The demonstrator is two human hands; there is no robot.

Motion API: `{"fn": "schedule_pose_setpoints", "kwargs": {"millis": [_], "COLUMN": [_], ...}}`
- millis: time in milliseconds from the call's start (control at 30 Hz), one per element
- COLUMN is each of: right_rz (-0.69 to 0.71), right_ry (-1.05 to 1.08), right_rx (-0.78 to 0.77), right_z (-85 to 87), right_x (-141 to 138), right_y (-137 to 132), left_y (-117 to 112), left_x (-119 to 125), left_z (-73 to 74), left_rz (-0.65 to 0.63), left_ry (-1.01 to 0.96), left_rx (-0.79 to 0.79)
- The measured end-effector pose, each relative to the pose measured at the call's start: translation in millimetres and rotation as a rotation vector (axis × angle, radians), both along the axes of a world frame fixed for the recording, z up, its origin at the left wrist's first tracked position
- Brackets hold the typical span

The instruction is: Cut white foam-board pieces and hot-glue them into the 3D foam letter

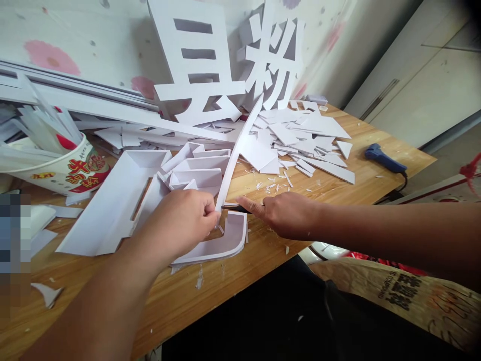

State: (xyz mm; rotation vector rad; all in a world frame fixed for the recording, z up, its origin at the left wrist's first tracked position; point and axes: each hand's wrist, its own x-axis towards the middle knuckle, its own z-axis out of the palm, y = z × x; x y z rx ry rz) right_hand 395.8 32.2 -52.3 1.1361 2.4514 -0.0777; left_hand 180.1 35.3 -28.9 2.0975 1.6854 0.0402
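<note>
On our wooden table (345, 150) lies a hollow white character (116, 195). At its right side, a long white strip (234, 153) points away from us (its long axis slanting rightward), near end pinched in our left hand (188, 213). Our right hand (283, 213) grips a dark cutter (240, 207), tip leftward against the strip.

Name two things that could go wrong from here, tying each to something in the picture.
The dark tool in the right hand meets the white strip close to the left hand, so a slip might injure those fingers. The strip's far end appears close to the rightmost standing white letter, so a sideways swing might bump it.
</note>
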Motion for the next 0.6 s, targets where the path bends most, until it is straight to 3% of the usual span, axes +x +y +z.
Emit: {"fn": "schedule_pose_setpoints", "kwargs": {"millis": [167, 267, 433, 600], "right_rz": [-0.010, -0.004, 0.012, 0.019], "right_ry": [0.003, 0.021, 0.153, 0.207], "right_rx": [-0.006, 0.013, 0.026, 0.119], "right_z": [-9.7, -10.7, -7.2, -8.0], "right_x": [2, 4, 17, 51], "right_y": [0, 1, 6, 13], "left_y": [-1, -1, 1, 3], "left_x": [2, -2, -23, -38], "left_z": [-3.3, 2.5, 20.0, 25.2], "left_rz": [0.006, 0.036, 0.093, 0.123], "left_ry": [0.034, 0.034, -0.096, -0.311], "left_rx": [0.075, 0.089, 0.128, 0.091]}}
